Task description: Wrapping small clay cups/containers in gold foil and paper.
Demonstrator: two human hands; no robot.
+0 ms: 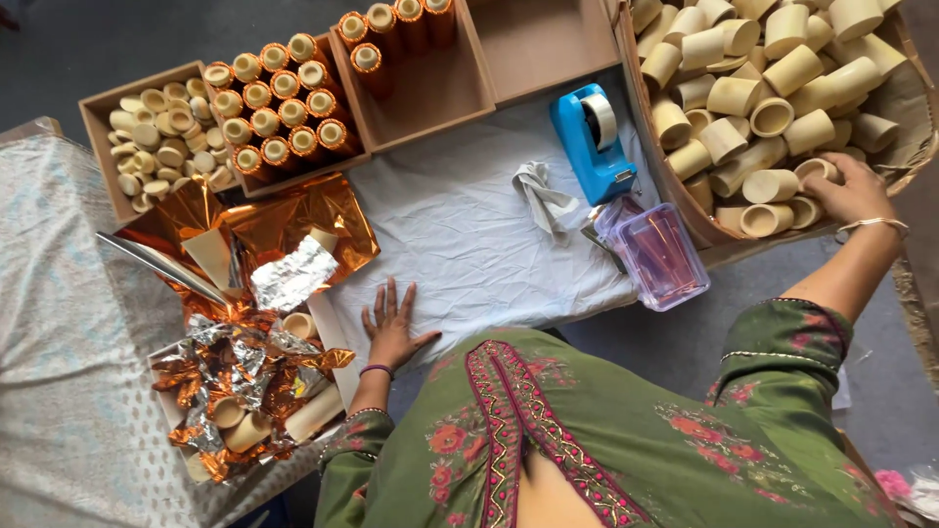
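Note:
My left hand (391,328) lies flat on the white cloth (460,235), fingers spread, holding nothing. My right hand (853,191) reaches into a big cardboard box (675,191) heaped with cream cardboard tubes (773,78). Its fingers curl over one cream tube (817,168) near the box's near edge. A bangle sits on that wrist. Left of my left hand lie orange and silver foil sheets (284,235) and a tray of crumpled foil scraps with a few bare tubes (249,391).
A blue tape dispenser (592,142) and a clear pink tumbler (660,254) stand on the cloth beside a grey rag (543,196). Boxes at the back hold foil-wrapped tubes (284,103), short cream rings (161,142) and a few taller wrapped tubes (391,29).

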